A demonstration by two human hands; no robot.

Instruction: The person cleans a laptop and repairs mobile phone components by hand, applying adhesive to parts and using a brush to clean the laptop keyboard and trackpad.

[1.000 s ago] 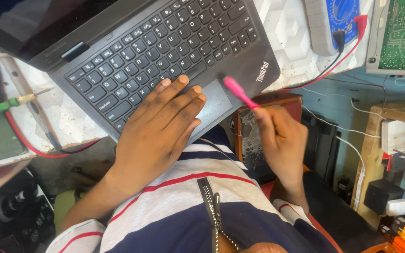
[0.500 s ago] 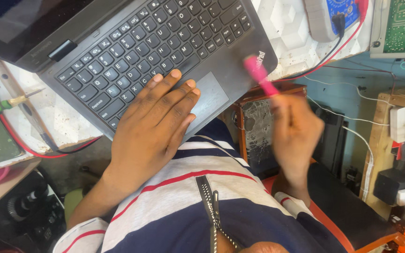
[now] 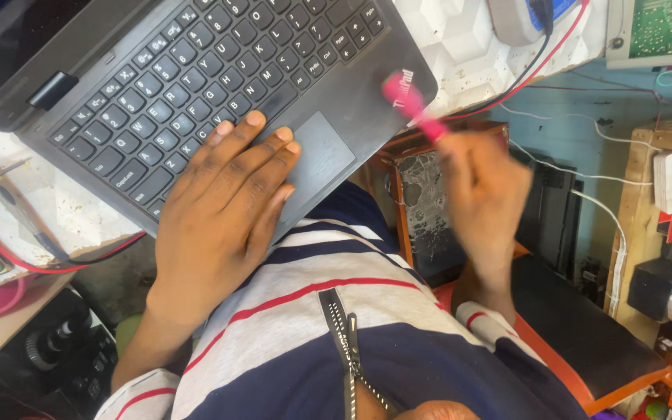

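Note:
An open dark grey laptop [image 3: 336, 85] lies on a white bench, its front edge hanging over my lap. My left hand [image 3: 223, 210] rests flat on the palm rest and the lower keys, just left of the touchpad [image 3: 316, 159]. My right hand [image 3: 484, 194], blurred by motion, is closed around a pink-handled tool [image 3: 412, 105]. The tool's tip is at the laptop's front right corner.
A white moulded foam sheet [image 3: 468, 54] lies under the laptop with red and black wires over it. A green circuit board [image 3: 666, 27] sits at the top right. A wooden-framed box [image 3: 421, 194] and dark adapters [image 3: 659, 284] stand to the right.
My right hand has risen with the pink tool from beside my lap to the laptop's front right corner. My left hand has stayed on the palm rest.

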